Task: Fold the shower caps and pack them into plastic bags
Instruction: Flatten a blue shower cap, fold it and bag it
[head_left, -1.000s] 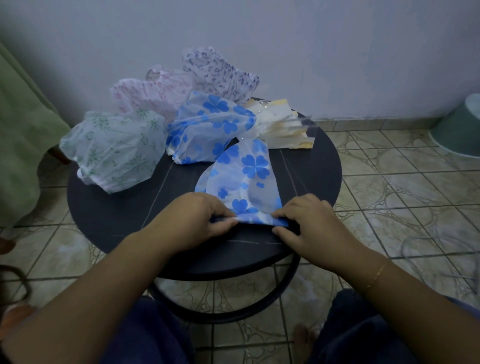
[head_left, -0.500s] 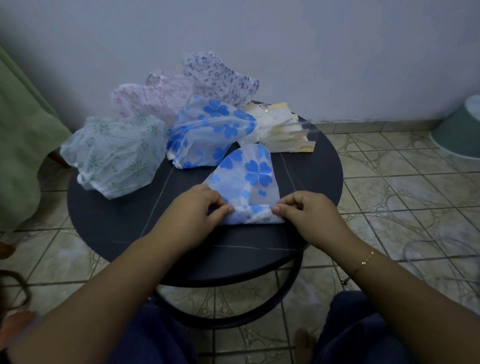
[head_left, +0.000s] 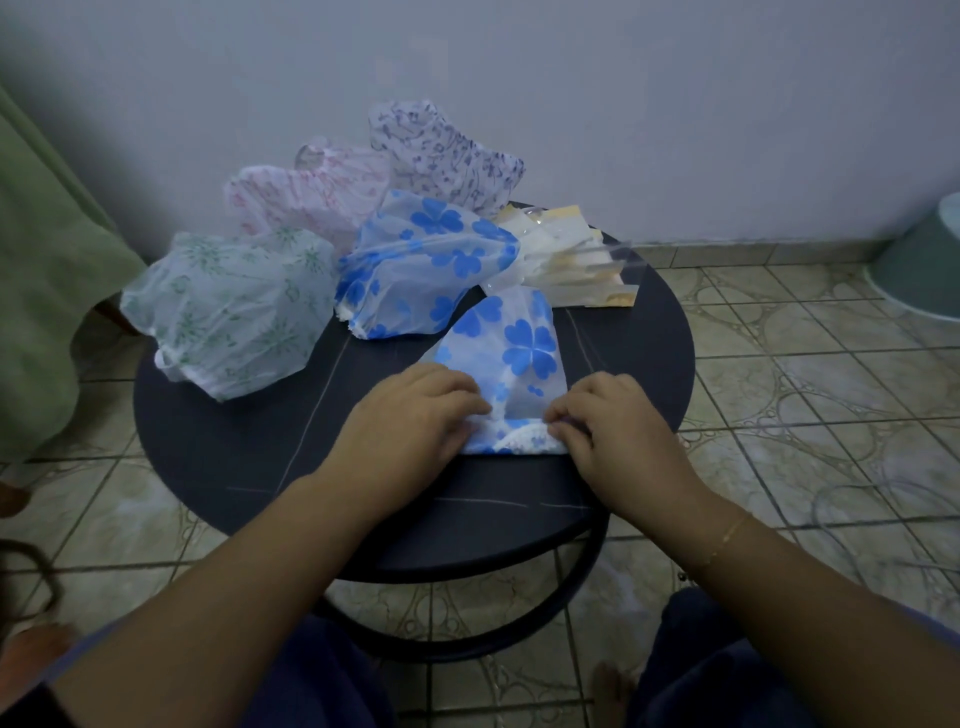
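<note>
Shower caps, one in work: the blue clover cap (head_left: 511, 374) lies flattened near the front edge of the round dark table (head_left: 218, 447), its near hem turned up in a narrow fold. My left hand (head_left: 410, 421) rests on the fold's left end, fingers curled down and pressed together on the plastic; my right hand (head_left: 613, 421) pinches the right end between thumb and fingertips. I judge this an early fold, with more turns needed before the cap is small enough to bag. Beyond it, unfolded and puffed: a second blue clover cap (head_left: 421, 270), touching a green-print cap (head_left: 234, 306) at left. Behind those, a pink-print cap (head_left: 306, 197) and a purple-print cap (head_left: 441, 156) by the wall. Right of the pile, a fanned stack of clear plastic bags (head_left: 571, 270), apparently unused. Tally: none packed that I can see; five caps left.
</note>
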